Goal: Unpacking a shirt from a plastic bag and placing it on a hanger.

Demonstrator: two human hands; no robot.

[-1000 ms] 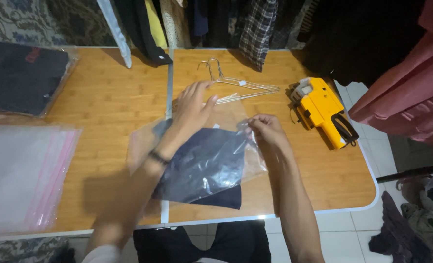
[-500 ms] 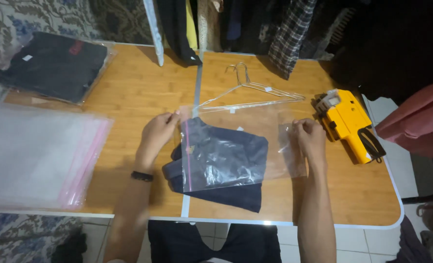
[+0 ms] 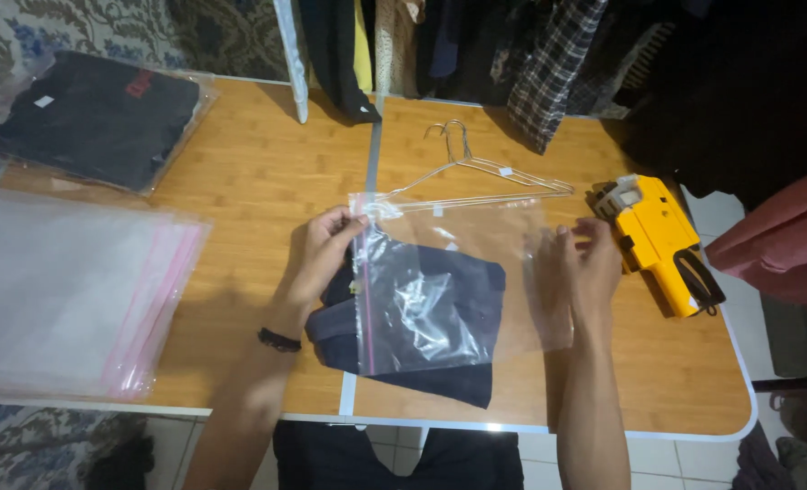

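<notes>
Left hand [image 3: 326, 254] pinches the pink zip edge of the clear zip bag [image 3: 449, 281], fingers clamped on the bag's mouth at its upper corner. Right hand [image 3: 585, 268] lies against the bag's closed end with fingers spread; can't tell from here if it grips the film or only presses it

Folded dark garment [image 3: 422, 318] sits at the middle of the wooden table [image 3: 240, 181], partly inside the bag. One corner pokes out past the zip at 9 o'clock under my left hand, and the near edge of the cloth shows beyond the bag's rim at 6 o'clock

Risks as I judge them:
- cloth bunched at the mouth could snag in the zip track and stop a clean seal
- film is slick and glary; a one-corner pinch can slip and let the bag twist
- garment fold looks loose at 9, could unroll if dragged

Orientation: bag's long axis runs 9 to 3, mouth facing 9, closed end at 3. Garment lies along the same axis, slightly tilted

Around it: wire hangers [image 3: 476, 177] touching the bag's far edge at 12, yellow price-label gun [image 3: 662, 240] just beside my right hand at 3, stack of empty zip bags [image 3: 68, 290] well apart at 9, bagged dark garment [image 3: 95, 118] at 10, hanging clothes [image 3: 476, 54] along the 12 edge
</notes>
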